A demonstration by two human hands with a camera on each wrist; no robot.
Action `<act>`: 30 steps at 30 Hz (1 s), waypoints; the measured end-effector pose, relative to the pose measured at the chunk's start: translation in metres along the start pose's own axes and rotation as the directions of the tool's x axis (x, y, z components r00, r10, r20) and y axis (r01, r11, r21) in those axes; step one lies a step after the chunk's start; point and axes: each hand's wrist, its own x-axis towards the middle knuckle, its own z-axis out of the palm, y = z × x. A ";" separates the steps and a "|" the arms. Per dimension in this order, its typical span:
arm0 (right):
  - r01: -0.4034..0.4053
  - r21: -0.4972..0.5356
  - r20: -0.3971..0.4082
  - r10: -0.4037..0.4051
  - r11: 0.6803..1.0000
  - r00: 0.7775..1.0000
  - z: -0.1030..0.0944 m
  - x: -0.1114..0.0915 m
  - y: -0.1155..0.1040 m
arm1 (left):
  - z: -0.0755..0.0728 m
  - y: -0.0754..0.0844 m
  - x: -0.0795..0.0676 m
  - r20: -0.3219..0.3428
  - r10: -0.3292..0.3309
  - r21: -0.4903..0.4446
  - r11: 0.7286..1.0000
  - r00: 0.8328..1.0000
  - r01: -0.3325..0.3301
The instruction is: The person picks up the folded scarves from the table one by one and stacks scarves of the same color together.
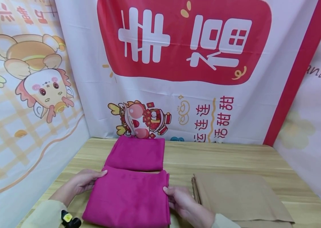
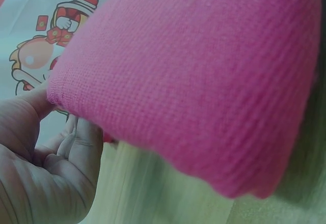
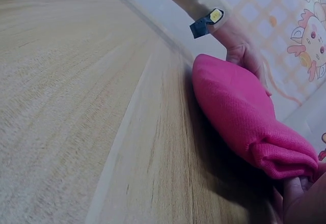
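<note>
A folded magenta cloth (image 1: 129,198) is held between both hands at the front of the table. My left hand (image 1: 84,181) pinches its far left corner, thumb on top and fingers beneath. On the opposite side my right hand (image 1: 181,201) grips the right edge, with the thumb over the layered fold. Seen from the right wrist, the cloth (image 3: 234,99) is a thick soft bundle whose folded layers show at its end. Just behind it lies a second folded magenta cloth (image 1: 137,153), partly overlapped by the near one in the head view.
A folded brown cloth (image 1: 240,196) lies on the wooden table (image 1: 220,155) to the right of my right hand. Printed fabric hangings (image 1: 189,91) stand behind the table and along both sides. A black strap device with a yellow tag (image 1: 70,219) sits on the left wrist.
</note>
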 end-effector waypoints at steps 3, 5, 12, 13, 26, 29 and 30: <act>0.004 0.000 0.000 -0.004 1.000 1.000 0.000 0.001 0.000 | 0.000 0.000 0.000 -0.023 -0.011 0.008 1.000 1.000 0.011; 0.008 0.000 0.002 -0.008 1.000 1.000 0.000 0.002 0.001 | -0.001 0.000 0.000 -0.035 -0.015 0.012 1.000 0.999 0.016; 0.001 -0.015 -0.008 -0.001 1.000 1.000 0.000 0.002 0.002 | -0.002 -0.001 -0.001 -0.056 -0.018 0.029 0.999 0.998 0.020; 0.000 -0.018 -0.012 0.000 1.000 1.000 0.000 0.002 0.002 | -0.002 -0.002 0.000 -0.058 -0.018 0.032 0.999 0.998 0.020; -0.019 -0.049 -0.055 0.016 0.999 0.998 -0.002 0.003 0.005 | -0.003 -0.004 0.000 -0.036 -0.022 0.059 0.998 0.999 0.025; -0.021 -0.058 -0.060 0.018 0.998 0.998 -0.003 0.002 0.005 | -0.004 -0.005 0.000 -0.026 -0.019 0.046 0.999 0.999 0.020; -0.020 -0.061 -0.060 0.017 0.998 0.998 -0.003 0.002 0.005 | -0.004 -0.005 0.000 -0.021 -0.017 0.044 0.999 1.000 0.018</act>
